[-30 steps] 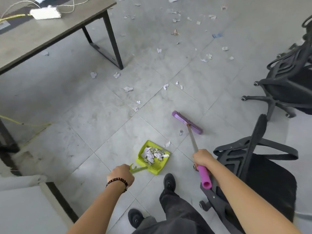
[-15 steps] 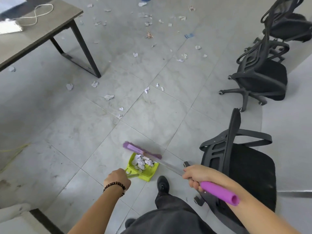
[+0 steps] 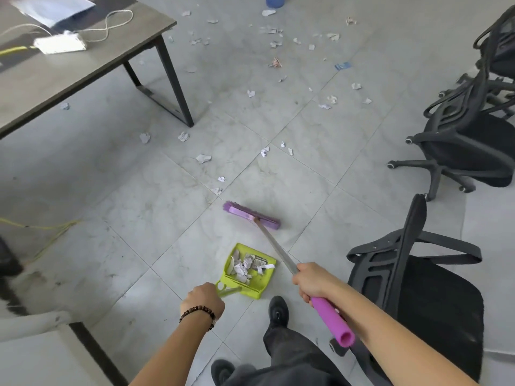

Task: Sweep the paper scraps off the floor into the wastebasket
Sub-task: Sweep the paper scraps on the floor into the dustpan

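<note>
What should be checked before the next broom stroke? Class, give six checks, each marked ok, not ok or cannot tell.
1. The left hand grips the dustpan by its handle: ok.
2. The right hand grips the broom: ok.
3. Dustpan mouth faces the broom head: ok.
4. Broom head placed beyond the nearest floor scraps: not ok; they lie farther out.
5. Room left in the dustpan: ok; collected scraps cover only part.
6. Wastebasket in sight: cannot tell; a blue object at the top edge is cut off.
</note>
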Action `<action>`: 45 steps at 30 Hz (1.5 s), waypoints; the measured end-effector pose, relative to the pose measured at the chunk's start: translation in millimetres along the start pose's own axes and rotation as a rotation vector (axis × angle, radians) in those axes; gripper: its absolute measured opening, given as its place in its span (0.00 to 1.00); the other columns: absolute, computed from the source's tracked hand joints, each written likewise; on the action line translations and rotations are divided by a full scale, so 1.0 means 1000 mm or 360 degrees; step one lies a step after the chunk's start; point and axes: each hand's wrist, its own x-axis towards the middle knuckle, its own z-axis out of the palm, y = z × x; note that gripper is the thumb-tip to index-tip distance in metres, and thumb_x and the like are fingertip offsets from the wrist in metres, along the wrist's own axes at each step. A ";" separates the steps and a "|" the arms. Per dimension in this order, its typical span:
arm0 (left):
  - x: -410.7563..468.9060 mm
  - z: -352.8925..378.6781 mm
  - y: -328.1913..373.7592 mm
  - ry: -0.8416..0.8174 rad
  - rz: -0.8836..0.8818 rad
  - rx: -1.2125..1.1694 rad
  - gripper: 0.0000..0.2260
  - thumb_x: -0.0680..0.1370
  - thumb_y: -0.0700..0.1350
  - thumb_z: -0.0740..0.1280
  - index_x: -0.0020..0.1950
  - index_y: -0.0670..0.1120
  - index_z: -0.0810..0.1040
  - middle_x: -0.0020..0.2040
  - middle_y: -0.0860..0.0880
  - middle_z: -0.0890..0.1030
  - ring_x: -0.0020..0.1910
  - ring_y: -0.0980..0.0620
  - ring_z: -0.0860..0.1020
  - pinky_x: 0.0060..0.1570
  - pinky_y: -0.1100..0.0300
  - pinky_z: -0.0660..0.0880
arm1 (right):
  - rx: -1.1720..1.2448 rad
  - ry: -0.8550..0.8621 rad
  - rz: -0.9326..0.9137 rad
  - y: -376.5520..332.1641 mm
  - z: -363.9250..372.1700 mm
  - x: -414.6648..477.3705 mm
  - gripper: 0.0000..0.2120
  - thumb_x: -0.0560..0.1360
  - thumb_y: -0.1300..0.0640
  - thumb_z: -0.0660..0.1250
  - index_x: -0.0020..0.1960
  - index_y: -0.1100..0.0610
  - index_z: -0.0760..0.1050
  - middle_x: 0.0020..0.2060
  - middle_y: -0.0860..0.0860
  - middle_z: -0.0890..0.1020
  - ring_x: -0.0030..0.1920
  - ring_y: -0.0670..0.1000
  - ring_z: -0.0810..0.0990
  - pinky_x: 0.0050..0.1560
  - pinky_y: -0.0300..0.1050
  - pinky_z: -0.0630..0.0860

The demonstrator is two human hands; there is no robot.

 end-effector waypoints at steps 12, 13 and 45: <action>0.030 -0.031 0.018 0.0100 -0.0185 -0.0198 0.11 0.73 0.42 0.58 0.51 0.52 0.77 0.46 0.51 0.80 0.47 0.48 0.80 0.45 0.57 0.79 | 0.0229 -0.0290 0.0113 -0.019 -0.055 0.027 0.05 0.74 0.66 0.61 0.43 0.57 0.68 0.21 0.51 0.71 0.21 0.48 0.67 0.21 0.36 0.64; 0.033 -0.036 0.019 0.0111 -0.0192 -0.0210 0.11 0.73 0.42 0.58 0.51 0.52 0.77 0.46 0.51 0.80 0.47 0.48 0.80 0.46 0.57 0.79 | 0.0345 -0.0313 0.0133 -0.025 -0.066 0.026 0.06 0.75 0.65 0.60 0.43 0.56 0.67 0.22 0.51 0.70 0.20 0.46 0.66 0.20 0.34 0.63; 0.261 -0.267 -0.058 -0.0019 -0.0167 -0.0245 0.13 0.74 0.39 0.61 0.58 0.45 0.76 0.53 0.46 0.79 0.54 0.45 0.79 0.44 0.56 0.75 | -0.0467 0.0219 -0.0005 -0.393 -0.026 0.204 0.15 0.71 0.64 0.57 0.56 0.59 0.73 0.31 0.56 0.78 0.24 0.53 0.76 0.25 0.37 0.69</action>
